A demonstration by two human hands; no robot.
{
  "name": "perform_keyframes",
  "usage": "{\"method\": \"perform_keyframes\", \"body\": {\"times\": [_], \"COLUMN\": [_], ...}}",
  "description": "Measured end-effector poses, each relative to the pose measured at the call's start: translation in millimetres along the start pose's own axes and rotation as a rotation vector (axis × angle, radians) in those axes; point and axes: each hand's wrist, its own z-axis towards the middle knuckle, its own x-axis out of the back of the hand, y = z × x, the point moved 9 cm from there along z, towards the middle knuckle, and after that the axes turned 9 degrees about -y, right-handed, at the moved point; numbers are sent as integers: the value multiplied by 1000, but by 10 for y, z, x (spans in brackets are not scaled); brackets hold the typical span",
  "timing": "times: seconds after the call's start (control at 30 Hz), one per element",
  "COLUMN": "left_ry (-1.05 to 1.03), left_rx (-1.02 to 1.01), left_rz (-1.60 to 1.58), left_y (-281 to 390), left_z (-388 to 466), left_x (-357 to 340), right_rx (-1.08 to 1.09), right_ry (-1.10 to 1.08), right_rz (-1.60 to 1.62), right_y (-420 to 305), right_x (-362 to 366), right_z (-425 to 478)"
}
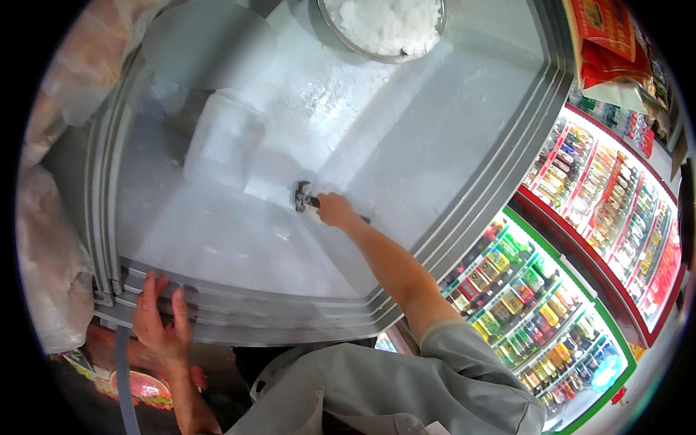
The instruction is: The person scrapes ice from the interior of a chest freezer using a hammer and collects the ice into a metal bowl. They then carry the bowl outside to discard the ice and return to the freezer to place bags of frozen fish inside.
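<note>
Deep inside a chest freezer [261, 310] with a grey rim, my right hand [334, 209] grips a small tool [302, 197] by its handle. The tool's dark head, crusted with frost, is at the frosty floor close to the inner right wall; whether it is a hammer or a scraper I cannot tell. My left hand [163, 321] rests at the freezer's near left rim, fingers spread, holding nothing. A frosted block-like step [228, 138] rises from the floor left of the tool. Beyond it, a round bowl [389, 57] is heaped with white frost [386, 24].
A round, greyish disc shape [209, 43] covers part of the far left interior. Plastic-wrapped goods [51, 261] crowd the left side. Lit drink coolers with green [625, 348] and red [587, 223] frames stand at right. A red bag [611, 60] sits beyond the far right rim.
</note>
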Motion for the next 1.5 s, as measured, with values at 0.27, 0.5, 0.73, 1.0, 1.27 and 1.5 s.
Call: {"method": "perform_keyframes", "body": {"times": [0.27,0.5,0.73,1.0,1.27,1.5], "left_ry": [27,68,32,-453,-243,-214], "left_rx": [12,28,-45,331,257,215], "left_rz": [-47,-77,-148,-1218,-1395,-1289], "left_y": [13,66,196,1149,1025,413], "left_z": [9,2,-77,-234,-179,-567], "left_x": [13,-54,75,-640,-304,331], "right_rx": [15,134,460,622,861,914], "right_ry": [299,210,195,492,591,472], "right_rz": [410,1302,1291,834,672,598], "right_y": [10,-93,-825,-1595,-2100,-2048], "right_x": [47,309,639,765,946,770], "right_z": [-499,-1360,-2722,-3666,-4151,-3551]}}
